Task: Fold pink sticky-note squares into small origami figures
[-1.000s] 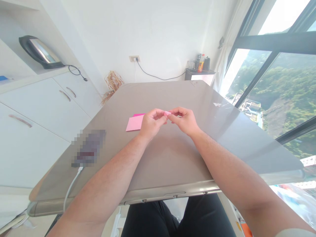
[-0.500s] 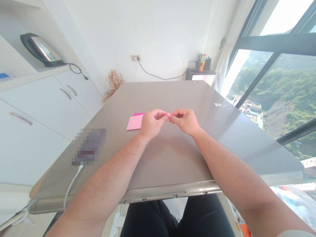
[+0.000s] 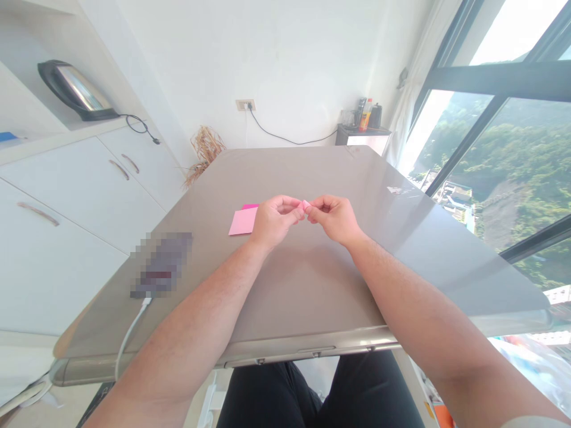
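Over the middle of the grey-brown table [image 3: 307, 285], my two hands meet at a small folded piece of pink paper [image 3: 304, 205]. My left hand [image 3: 277, 219] pinches its left side between thumb and fingers. From the other side, my right hand [image 3: 332, 215] grips it the same way, fingers curled. Most of the paper is hidden by the fingertips, so its full shape cannot be made out. Just left of my left hand lie light pink square sheets [image 3: 242, 222], with a darker pink sheet [image 3: 250, 207] showing behind their far edge.
A blurred-out dark phone-like device [image 3: 163, 264] with a white cable [image 3: 127, 333] lies on the table's left side. Small scraps [image 3: 398, 190] rest near the right edge. Beyond are a kettle [image 3: 80, 89] on a shelf, dried stalks [image 3: 206, 148], a bottle [image 3: 366, 115] and a window.
The fingers have shifted slightly around the folded paper, and a little more of it shows between the fingertips. Everything else stays in place.
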A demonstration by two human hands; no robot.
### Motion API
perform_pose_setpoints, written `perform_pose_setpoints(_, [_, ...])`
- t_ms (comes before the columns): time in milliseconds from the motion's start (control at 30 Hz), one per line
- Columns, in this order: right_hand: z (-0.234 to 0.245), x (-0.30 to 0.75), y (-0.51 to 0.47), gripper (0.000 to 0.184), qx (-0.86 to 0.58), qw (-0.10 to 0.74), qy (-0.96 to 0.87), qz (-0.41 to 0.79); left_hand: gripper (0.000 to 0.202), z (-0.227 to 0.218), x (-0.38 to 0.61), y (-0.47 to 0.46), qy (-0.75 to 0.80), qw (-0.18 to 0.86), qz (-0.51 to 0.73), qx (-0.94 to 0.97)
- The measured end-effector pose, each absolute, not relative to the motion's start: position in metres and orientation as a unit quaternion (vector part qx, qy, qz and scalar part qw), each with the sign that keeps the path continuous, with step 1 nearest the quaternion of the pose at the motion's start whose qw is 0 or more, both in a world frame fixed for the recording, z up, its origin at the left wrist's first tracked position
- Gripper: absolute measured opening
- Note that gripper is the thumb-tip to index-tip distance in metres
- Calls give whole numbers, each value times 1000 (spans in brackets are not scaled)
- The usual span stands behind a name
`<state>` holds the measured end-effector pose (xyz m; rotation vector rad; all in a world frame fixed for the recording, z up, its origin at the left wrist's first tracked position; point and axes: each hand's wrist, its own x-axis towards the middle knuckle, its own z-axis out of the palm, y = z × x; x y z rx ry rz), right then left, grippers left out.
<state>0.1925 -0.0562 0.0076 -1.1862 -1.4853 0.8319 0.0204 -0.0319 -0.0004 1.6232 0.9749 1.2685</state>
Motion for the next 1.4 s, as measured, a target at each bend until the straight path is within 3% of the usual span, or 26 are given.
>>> perform_pose_setpoints(200, [8,193,-56,37,-476,506,-600,397,33,-6,20,-29,394,398,504,658])
perform_pose_setpoints(633, [-2,189,-52,27,-504,495,-628,327,25,-5,22,-31,415,324,487,697])
perform_pose_setpoints(1033, [4,192,-53,28,-512,481,-585,405,37,-5,19,-28,416,410,455,672])
perform_pose_setpoints(1233, [2,195,-48,28,-482,490,-541,485,28,-3,16,-28,391,495,432,645])
perform_pose_setpoints(1400, [3,199,-47,28,-456,445,-510,577,28,-1,16,-28,383,540,429,615])
